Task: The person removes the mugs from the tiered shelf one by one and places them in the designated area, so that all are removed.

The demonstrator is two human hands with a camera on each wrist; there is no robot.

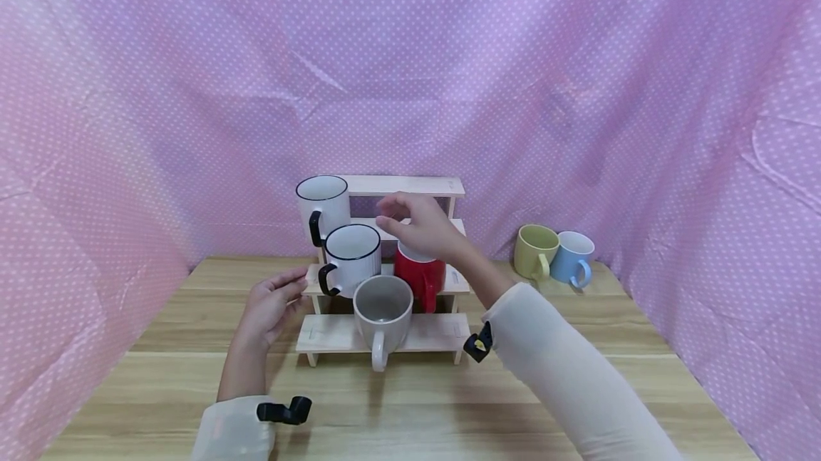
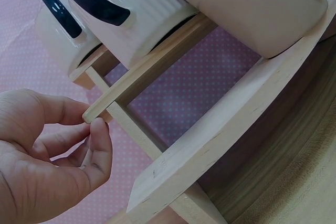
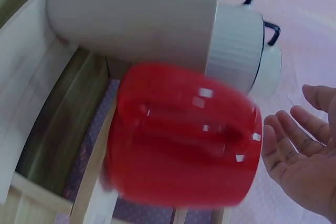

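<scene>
Right hand [image 1: 420,224]: empty, fingers and thumb parted, above the rack's right half.
Left hand [image 1: 274,303]: thumb and fingertips pinching the left end of the rack's second step from the bottom.
Pink cloth [image 1: 410,55]: dotted and creased, hanging behind the rack and to both sides of it.
Desk [image 1: 160,347]: pale wood grain beneath the rack, running out in front and to either side.
Rack [image 1: 314,333]: stepped bare wood; a tug from that left pinch could, I judge, shift the frame and rattle every mug on it.
Grey mug [image 1: 383,315]: on the rack's bottom step, handle jutting forward; a low sleeve might snag it.
White mugs [image 1: 353,265]: two, black-rimmed, one behind the other towards the rack's left; a leftward sweep of the right hand could knock them.
Red mug [image 1: 417,277]: on the rack's second step, right half, under the right hand; a dropped wrist could tip it off the narrow plank.
Olive mug [image 1: 534,254] and blue mug [image 1: 569,261]: side by side, well right of the rack.
</scene>
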